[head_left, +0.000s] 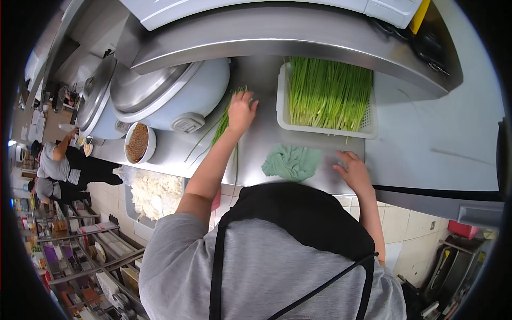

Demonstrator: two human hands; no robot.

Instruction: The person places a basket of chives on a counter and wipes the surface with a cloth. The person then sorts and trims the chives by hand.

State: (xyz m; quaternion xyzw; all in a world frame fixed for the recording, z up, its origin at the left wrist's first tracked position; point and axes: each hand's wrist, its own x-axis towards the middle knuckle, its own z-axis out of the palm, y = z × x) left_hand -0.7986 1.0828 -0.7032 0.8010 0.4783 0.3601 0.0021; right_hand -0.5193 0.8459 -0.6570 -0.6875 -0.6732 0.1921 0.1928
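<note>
My left hand (pixel 242 113) is closed over a small bunch of green chives (pixel 220 128) on the steel counter. Their tips show beyond my fingers, and loose strands trail toward the counter's front edge. To the right, my right hand (pixel 353 172) is open, fingers apart, low over the front of the counter and holding nothing. Between my hands lies a crumpled green cloth (pixel 292 162), apart from both. Behind it stands a white perforated basket (pixel 314 128) packed with long chives lying side by side.
Two lidded rice cookers (pixel 208 96) stand at the left, with a white bowl (pixel 151 146) of brown grains before them. Lower left is a tub of white rice (pixel 154 194). A steel shelf (pixel 288 45) overhangs the back. Two people (pixel 61 160) stand farther left.
</note>
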